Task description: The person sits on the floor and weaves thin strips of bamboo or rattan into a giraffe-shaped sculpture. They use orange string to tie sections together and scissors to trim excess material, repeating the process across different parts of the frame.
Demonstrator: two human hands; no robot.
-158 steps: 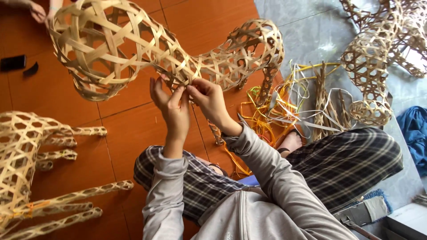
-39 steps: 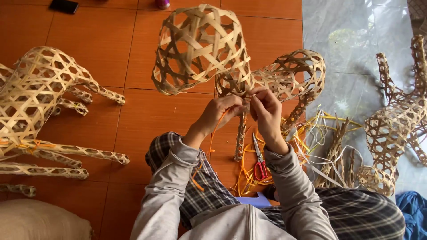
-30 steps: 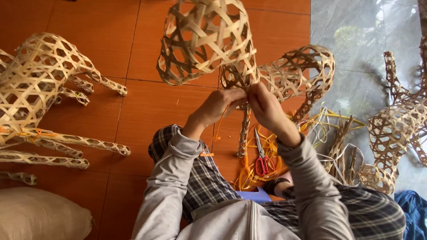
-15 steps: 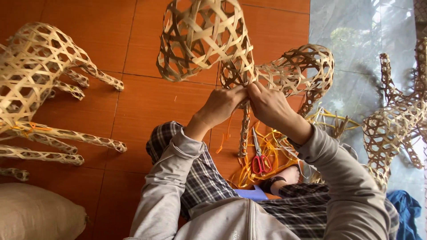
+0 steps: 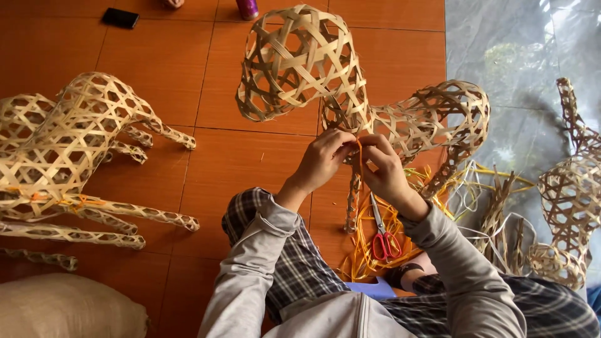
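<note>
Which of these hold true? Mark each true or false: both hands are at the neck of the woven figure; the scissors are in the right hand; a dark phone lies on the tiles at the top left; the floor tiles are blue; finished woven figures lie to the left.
1. Both hands are at the neck of the woven figure. True: the left hand and right hand pinch an orange strip at the woven figure.
2. The scissors are in the right hand. False: the red-handled scissors lie on loose strips below the hands.
3. A dark phone lies top left. True: phone.
4. The floor tiles are blue. False: the floor tiles are orange-brown.
5. Finished woven figures lie left. True: woven figures.
</note>
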